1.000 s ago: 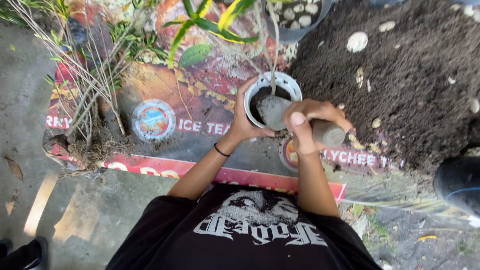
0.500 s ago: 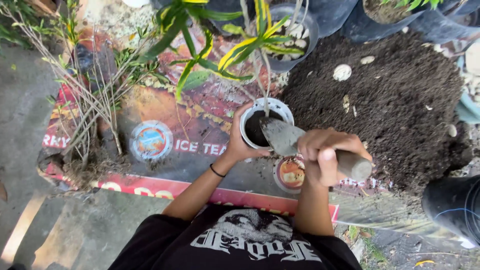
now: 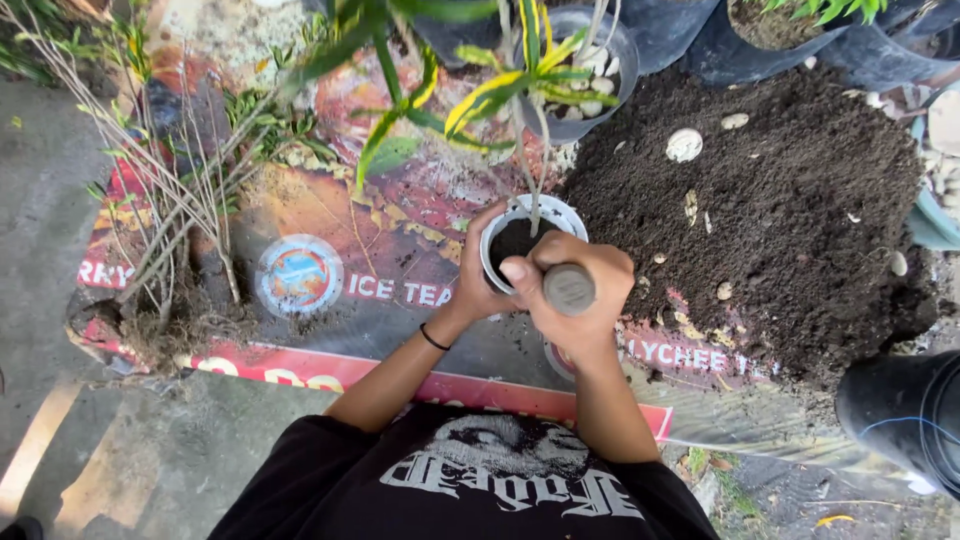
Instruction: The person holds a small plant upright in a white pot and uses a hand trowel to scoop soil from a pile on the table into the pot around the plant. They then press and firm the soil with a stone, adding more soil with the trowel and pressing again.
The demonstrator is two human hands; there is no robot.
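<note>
Looking straight down past your black printed T-shirt (image 3: 500,480), you have both forearms stretched forward over a printed banner sheet (image 3: 330,215) spread on the concrete ground (image 3: 50,230). Your right hand (image 3: 575,295) is closed in a full fist around the handle of a garden trowel (image 3: 569,289); the grey round end of the handle points up at you, and the blade is hidden below your fingers, so you cannot tell how deep it sits. Your left hand (image 3: 478,275), with a thin black band at the wrist, is curled around the near left side of a small white pot (image 3: 515,245), thumb and fingers wrapped against its wall. The pot stands upright on the banner, filled with dark soil, and a thin stem of a yellow-and-green striped plant (image 3: 500,90) rises from it. Just right of the pot lies a big heap of dark potting soil (image 3: 770,190) dotted with pale stones. A black boot (image 3: 905,405) shows at the right edge. Left of your hands, a bundle of bare-rooted cuttings (image 3: 170,200) lies across the banner. Farther off, a grey pot topped with white pebbles (image 3: 590,70) stands beyond the white one, with dark grow bags (image 3: 800,40) along the top edge.
</note>
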